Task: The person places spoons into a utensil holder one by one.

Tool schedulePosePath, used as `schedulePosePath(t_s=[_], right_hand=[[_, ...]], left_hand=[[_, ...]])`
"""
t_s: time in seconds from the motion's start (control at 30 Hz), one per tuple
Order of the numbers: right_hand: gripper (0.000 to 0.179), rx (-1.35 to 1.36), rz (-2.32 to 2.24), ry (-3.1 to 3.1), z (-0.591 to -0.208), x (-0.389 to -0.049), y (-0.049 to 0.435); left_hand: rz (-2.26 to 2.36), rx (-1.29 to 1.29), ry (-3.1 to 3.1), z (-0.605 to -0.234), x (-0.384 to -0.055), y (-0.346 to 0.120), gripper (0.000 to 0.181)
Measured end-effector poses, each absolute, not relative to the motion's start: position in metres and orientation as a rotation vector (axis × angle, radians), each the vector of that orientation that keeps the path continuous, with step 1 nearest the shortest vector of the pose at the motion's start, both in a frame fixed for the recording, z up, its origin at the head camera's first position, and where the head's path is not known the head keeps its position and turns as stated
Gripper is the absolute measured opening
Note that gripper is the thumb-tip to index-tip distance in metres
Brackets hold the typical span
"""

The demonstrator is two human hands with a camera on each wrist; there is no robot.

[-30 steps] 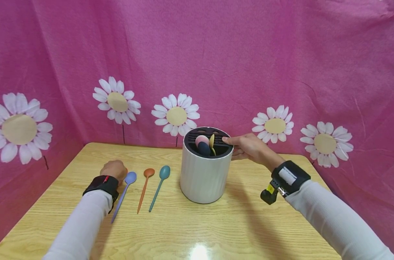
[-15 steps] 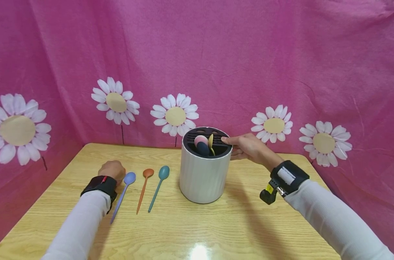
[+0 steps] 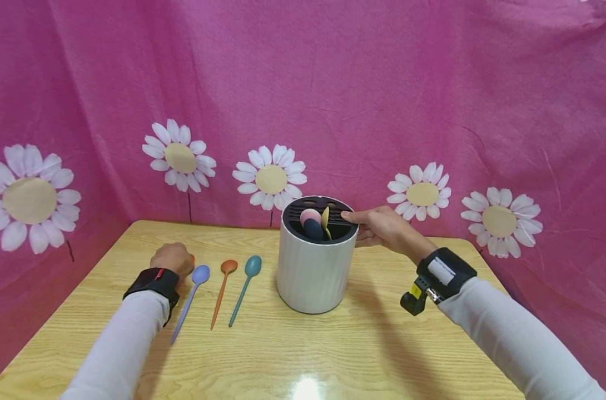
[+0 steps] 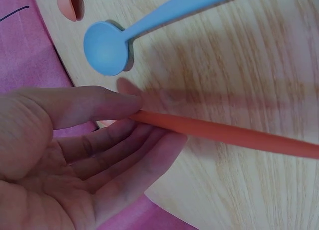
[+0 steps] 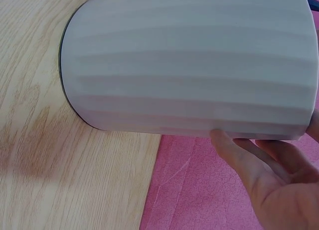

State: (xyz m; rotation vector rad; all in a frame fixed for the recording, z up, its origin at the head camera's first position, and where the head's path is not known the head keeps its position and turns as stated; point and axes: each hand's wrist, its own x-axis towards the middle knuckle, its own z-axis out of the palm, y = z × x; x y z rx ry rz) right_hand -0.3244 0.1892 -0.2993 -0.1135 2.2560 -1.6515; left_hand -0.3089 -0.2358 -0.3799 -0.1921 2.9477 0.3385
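My left hand [image 3: 173, 260] pinches an orange spoon [image 4: 224, 131] between thumb and fingers. Its handle runs out to the right in the left wrist view, while the hand mostly hides its head. Beside that hand lies a lavender spoon [image 3: 199, 275], which looks blue in the left wrist view. My right hand [image 3: 385, 228] grips the rim of a white ribbed utensil holder [image 3: 310, 278], thumb on its black slotted top [image 3: 310, 203] and fingers against its outer side [image 5: 189, 75]. Pink, dark blue and yellow utensil heads [image 3: 313, 228] show in the holder's opening.
A second orange spoon [image 3: 228, 267] and a teal spoon [image 3: 253, 266] lie between my left hand and the holder on the wooden table [image 3: 263, 355]. A pink curtain [image 3: 333, 100] with white flowers hangs behind the table and along its sides.
My left hand has shifted very slightly up and left at the orange spoon. The right hand stays on the holder, and the lying spoons have not moved.
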Motion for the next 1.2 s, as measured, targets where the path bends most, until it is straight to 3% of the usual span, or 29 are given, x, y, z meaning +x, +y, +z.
schedulePosePath(t_s=[0.67, 0.93, 1.2], right_hand=[[0.051, -0.116, -1.652, 2.257, -0.301, -0.325, 0.189], [0.051, -0.116, -1.645, 2.262, -0.300, -0.322, 0.188], [0.052, -0.105, -1.651, 2.263, -0.300, -0.323, 0.190]], left_hand=[[0.386, 0.001, 3.014, -0.365, -0.314, -0.217, 0.032], [0.366, 0.037, 2.978, -0.363, -0.320, -0.200, 0.006], [0.389, 0.187, 3.048, -0.362, -0.318, -0.173, 0.007]])
